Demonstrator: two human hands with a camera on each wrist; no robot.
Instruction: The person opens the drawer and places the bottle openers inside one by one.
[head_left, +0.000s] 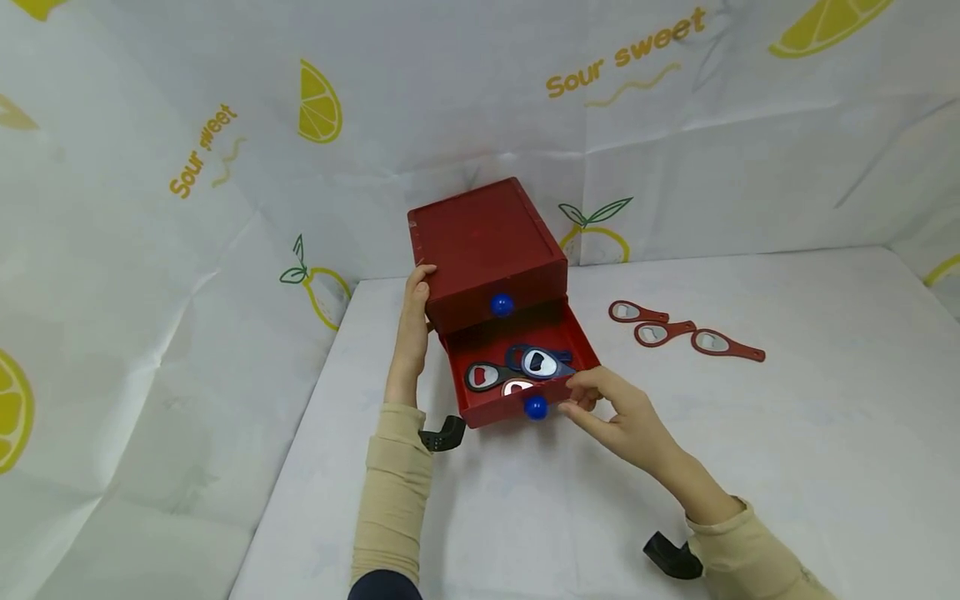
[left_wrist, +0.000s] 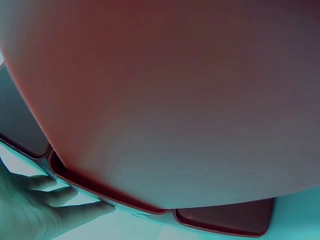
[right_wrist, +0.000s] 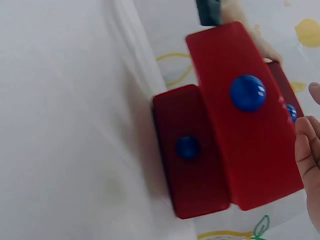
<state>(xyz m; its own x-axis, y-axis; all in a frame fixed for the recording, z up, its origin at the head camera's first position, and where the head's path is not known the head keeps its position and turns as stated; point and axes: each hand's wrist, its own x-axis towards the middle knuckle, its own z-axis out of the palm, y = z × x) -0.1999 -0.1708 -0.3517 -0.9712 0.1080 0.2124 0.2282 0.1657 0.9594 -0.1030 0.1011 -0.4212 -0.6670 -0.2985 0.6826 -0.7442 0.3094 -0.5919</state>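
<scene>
A red drawer cabinet (head_left: 480, 237) stands at mid-table with one blue-knobbed drawer (head_left: 495, 413) pulled out. Inside the drawer lie several bottle openers, among them a blue one (head_left: 542, 362) and a black one (head_left: 483, 377). My left hand (head_left: 411, 333) rests along the cabinet's left side, fingertips at its top edge; in the left wrist view the fingers (left_wrist: 85, 212) are extended beside the red casing. My right hand (head_left: 618, 417) hovers at the drawer's front right corner, fingers loosely bent, nothing seen between them. The right wrist view has these fingers (right_wrist: 306, 145) beside the drawer's rim.
Three red bottle openers lie right of the cabinet: a far one (head_left: 637, 312), a middle one (head_left: 663, 333) and a near one (head_left: 727, 344). A lemon-printed white sheet (head_left: 450, 100) hangs behind. Below the pulled-out drawer is another drawer front (right_wrist: 192, 185).
</scene>
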